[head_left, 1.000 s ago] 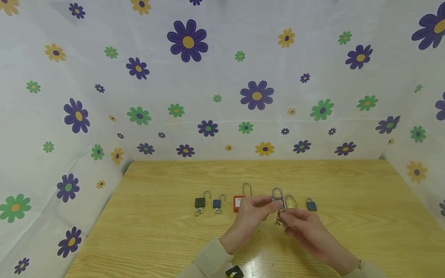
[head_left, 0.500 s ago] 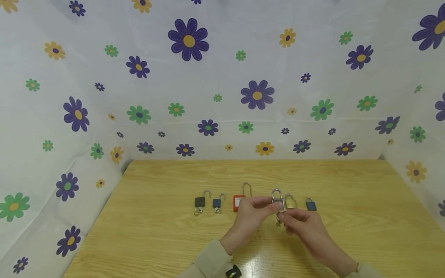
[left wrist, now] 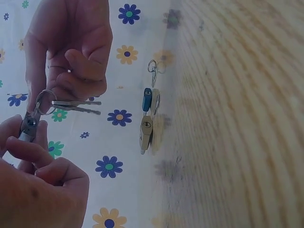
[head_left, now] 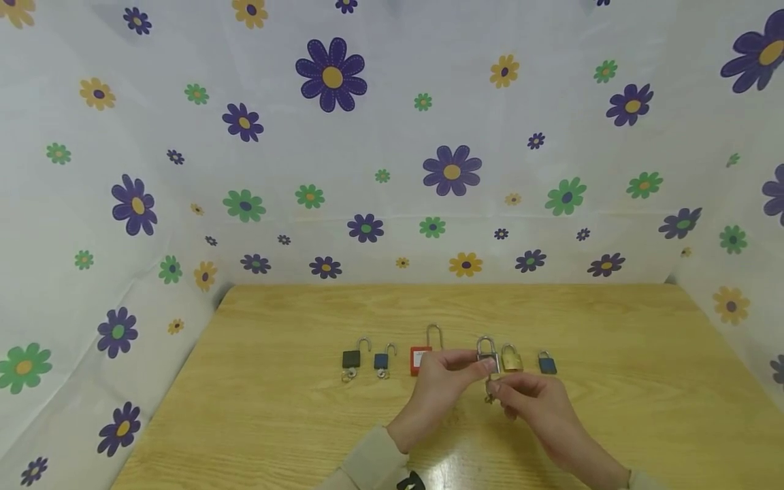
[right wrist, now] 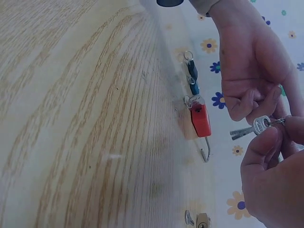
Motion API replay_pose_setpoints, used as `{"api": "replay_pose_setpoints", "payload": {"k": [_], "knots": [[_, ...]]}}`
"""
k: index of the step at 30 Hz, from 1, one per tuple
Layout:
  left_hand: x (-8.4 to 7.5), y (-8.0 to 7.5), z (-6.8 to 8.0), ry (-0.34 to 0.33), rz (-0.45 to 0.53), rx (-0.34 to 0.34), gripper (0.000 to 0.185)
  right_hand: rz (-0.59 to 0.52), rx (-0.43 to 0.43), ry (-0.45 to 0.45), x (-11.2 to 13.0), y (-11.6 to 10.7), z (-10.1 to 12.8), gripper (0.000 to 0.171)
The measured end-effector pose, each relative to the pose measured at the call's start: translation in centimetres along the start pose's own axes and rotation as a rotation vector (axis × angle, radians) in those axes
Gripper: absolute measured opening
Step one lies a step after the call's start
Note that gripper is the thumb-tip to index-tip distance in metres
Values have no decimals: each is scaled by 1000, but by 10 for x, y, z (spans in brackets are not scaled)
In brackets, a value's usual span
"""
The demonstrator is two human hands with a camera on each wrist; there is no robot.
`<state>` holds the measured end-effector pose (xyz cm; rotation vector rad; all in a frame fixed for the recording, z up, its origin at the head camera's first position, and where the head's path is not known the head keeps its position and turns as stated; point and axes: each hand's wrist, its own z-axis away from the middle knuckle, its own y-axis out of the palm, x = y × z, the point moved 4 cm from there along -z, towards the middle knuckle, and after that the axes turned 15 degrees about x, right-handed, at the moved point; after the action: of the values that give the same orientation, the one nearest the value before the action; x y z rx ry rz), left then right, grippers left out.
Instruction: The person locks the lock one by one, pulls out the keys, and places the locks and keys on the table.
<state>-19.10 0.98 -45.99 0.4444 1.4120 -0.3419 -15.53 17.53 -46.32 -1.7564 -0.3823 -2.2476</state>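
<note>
The fingers of the left hand (head_left: 442, 380) pinch the silver padlock (head_left: 487, 355) by its body, holding it upright just above the surface (head_left: 275, 408); the fingers of the right hand (head_left: 533, 401) pinch the key ring (left wrist: 46, 102) that hangs under the lock, with two keys (left wrist: 76, 106) sticking out sideways. Against the earlier frames both hands sit a little lower and closer together, and the right hand has crept up nearer the lock's underside; the grips themselves are unchanged. No containers are in view.

Just beyond the right fingers lie a brass padlock (head_left: 511, 358) and a small blue padlock (head_left: 547, 364). Beyond the left fingers stands a red padlock (head_left: 419, 358), partly hidden by the hand, then a blue padlock (head_left: 382, 361) and a black padlock (head_left: 352, 358), both with shackles sprung. Whether a key sits in the silver lock's keyhole cannot be made out.
</note>
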Motion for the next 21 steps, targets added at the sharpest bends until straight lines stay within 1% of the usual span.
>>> {"api": "replay_pose_setpoints", "payload": {"k": [4, 7, 10, 15, 21], "knots": [[1, -2, 0, -9, 3, -17, 29, 10, 18, 5, -2, 1, 0, 19], [2, -6, 0, -26, -22, -52, 32, 17, 37, 27, -4, 2, 1, 22], [3, -11, 0, -29, -36, -87, 33, 28, 51, 55, -7, 3, 1, 26], [3, -17, -2, -26, -38, -116, 34, 58, 50, 83, -12, 2, 0, 30], [5, -23, -2, -33, -26, -143, 37, 101, 33, 134, -19, -2, -3, 28]]}}
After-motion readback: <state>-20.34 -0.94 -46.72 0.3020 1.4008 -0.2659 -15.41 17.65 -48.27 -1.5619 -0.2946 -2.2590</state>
